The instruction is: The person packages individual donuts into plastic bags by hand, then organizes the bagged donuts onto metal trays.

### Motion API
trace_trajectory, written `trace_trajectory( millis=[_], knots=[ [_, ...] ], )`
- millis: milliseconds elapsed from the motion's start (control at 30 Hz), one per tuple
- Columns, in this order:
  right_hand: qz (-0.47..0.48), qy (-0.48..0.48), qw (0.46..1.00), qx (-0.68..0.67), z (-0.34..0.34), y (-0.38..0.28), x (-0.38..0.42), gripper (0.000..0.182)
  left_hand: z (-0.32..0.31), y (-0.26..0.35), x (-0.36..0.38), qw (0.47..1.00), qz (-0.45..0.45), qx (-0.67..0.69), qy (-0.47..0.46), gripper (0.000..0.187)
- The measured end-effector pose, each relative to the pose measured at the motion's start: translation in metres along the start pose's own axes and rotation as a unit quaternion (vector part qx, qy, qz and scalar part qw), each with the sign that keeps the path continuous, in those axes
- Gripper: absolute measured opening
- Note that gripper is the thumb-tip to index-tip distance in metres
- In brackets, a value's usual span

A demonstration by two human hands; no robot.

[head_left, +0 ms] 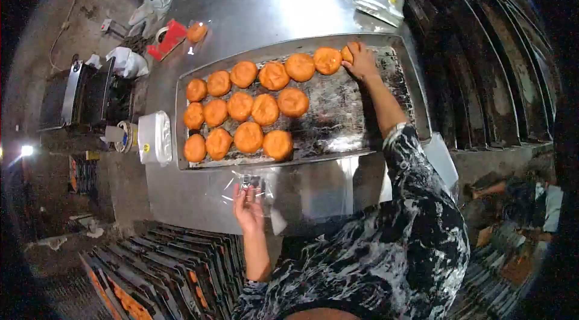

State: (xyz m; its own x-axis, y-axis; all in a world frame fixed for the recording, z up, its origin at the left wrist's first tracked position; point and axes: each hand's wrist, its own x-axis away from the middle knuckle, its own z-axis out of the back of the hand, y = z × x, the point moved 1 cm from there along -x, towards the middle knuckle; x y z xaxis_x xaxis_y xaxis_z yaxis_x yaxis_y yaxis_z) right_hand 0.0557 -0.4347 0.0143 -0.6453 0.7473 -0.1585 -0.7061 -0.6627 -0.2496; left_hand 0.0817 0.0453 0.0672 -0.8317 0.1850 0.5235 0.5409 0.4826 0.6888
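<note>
Rows of round golden-brown buns [248, 138] sit in a large metal baking tray [179, 103] on the steel table. My right hand [362, 62] reaches to the tray's far right, its fingers curled over the last bun [347, 55] of the back row. Part of that bun is hidden under the fingers. Near the table's front edge, my left hand [247, 208] holds a clear plastic bag [256, 187] between its fingers, in front of the tray. The bag looks flat, with a dark print on it.
Stacks of clear bags lie left of the tray [155, 137] and at the back right [378, 2]. A red tape dispenser [167, 40] stands by a wrapped bun [196, 32]. Racks of dark trays flank the table at right [482, 67] and lower left [157, 266].
</note>
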Motion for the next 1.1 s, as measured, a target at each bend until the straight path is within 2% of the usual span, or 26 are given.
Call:
trace_trajectory(
  millis=[100,133,167,233,267,300,333,367,400,433,467,500,533,567,633,700,767,833,867,900,933,967,1000,1033,1067,1100],
  knots=[
    [0.081,0.022,0.995,-0.056,-0.018,-0.017,0.028,0.039,0.018,0.014,0.006,0.999,-0.021,0.022,0.035,0.048],
    [0.163,0.005,0.980,-0.114,-0.021,-0.022,0.052,0.037,0.026,0.020,0.004,0.998,-0.029,0.042,0.026,0.047],
    [0.194,-0.161,0.949,-0.191,0.011,-0.044,0.088,0.038,0.032,0.025,-0.003,0.997,-0.035,0.063,0.014,0.047],
    [0.206,-0.096,0.941,-0.252,0.040,-0.077,0.167,0.041,0.042,0.030,-0.020,0.992,-0.038,0.115,0.022,0.048],
    [0.138,-0.162,0.919,-0.331,0.074,-0.107,0.194,0.050,0.018,0.037,-0.013,0.990,-0.084,0.108,0.030,0.033],
    [0.069,-0.226,0.884,-0.402,0.107,-0.140,0.214,0.062,0.010,0.032,-0.018,0.987,-0.071,0.141,0.011,0.044],
    [0.195,-0.122,0.878,-0.421,0.093,-0.158,0.233,0.068,0.003,0.030,-0.020,0.983,-0.059,0.172,-0.007,0.055],
    [0.308,-0.017,0.847,-0.434,0.079,-0.173,0.257,0.075,-0.019,0.023,-0.009,0.983,-0.039,0.160,-0.075,0.057],
    [0.304,-0.024,0.847,-0.436,0.082,-0.192,0.264,0.075,-0.028,0.009,-0.004,0.991,-0.028,0.094,-0.094,0.056],
    [0.197,-0.118,0.784,-0.576,0.087,-0.208,0.259,0.079,-0.045,0.008,0.010,0.989,-0.022,0.058,-0.132,0.055],
    [0.076,-0.203,0.689,-0.692,0.097,-0.217,0.265,0.083,-0.056,0.013,0.024,0.985,-0.011,0.020,-0.172,0.054],
    [0.067,-0.196,0.693,-0.690,0.112,-0.220,0.280,0.083,-0.053,0.017,0.020,0.984,0.000,0.017,-0.178,0.054],
    [0.130,-0.112,0.835,-0.524,0.131,-0.223,0.292,0.086,-0.054,0.019,0.013,0.963,0.083,0.077,-0.243,0.054],
    [0.188,-0.023,0.927,-0.323,0.142,-0.226,0.298,0.090,-0.059,0.022,0.012,0.928,0.162,0.139,-0.306,0.054],
    [0.160,-0.011,0.934,-0.319,0.134,-0.230,0.301,0.094,-0.054,0.009,0.028,0.944,0.129,0.074,-0.296,0.050],
    [0.124,0.219,0.905,-0.343,0.139,-0.253,0.288,0.093,-0.071,0.019,0.061,0.945,0.063,0.053,-0.317,0.050],
    [0.102,0.138,0.887,-0.429,0.144,-0.271,0.300,0.081,-0.063,0.038,0.056,0.943,0.028,0.019,-0.332,0.044],
    [0.016,0.142,0.850,-0.508,0.127,-0.277,0.338,0.074,-0.046,0.057,0.050,0.925,0.236,0.048,-0.293,0.041],
    [-0.051,0.133,0.877,-0.459,0.135,-0.272,0.344,0.069,-0.012,0.031,0.030,0.889,0.080,-0.133,-0.432,0.038],
    [-0.060,0.099,0.916,-0.384,0.128,-0.262,0.342,0.061,0.021,0.006,0.012,0.782,-0.084,-0.298,-0.541,0.034],
    [0.013,0.085,0.903,-0.420,0.104,-0.239,0.333,0.035,-0.003,0.015,0.060,0.915,0.154,-0.123,-0.353,0.024],
    [-0.159,-0.086,0.837,-0.517,0.121,-0.233,0.323,0.020,0.016,-0.002,0.061,0.869,0.180,-0.249,-0.388,0.034],
    [0.004,0.033,0.907,-0.420,0.102,-0.197,0.294,0.022,0.018,-0.004,0.068,0.813,0.164,-0.305,-0.469,0.034],
    [-0.012,0.047,0.918,-0.394,0.119,-0.189,0.263,0.021,0.016,-0.010,0.070,0.746,0.086,-0.395,-0.530,0.034],
    [0.071,0.165,0.963,-0.200,0.134,-0.193,0.230,0.022,0.012,-0.020,0.066,0.663,-0.030,-0.484,-0.570,0.036],
    [-0.026,0.194,0.919,-0.342,0.166,-0.213,0.203,0.026,0.010,-0.034,0.060,0.564,-0.144,-0.557,-0.592,0.039]
  ],
)
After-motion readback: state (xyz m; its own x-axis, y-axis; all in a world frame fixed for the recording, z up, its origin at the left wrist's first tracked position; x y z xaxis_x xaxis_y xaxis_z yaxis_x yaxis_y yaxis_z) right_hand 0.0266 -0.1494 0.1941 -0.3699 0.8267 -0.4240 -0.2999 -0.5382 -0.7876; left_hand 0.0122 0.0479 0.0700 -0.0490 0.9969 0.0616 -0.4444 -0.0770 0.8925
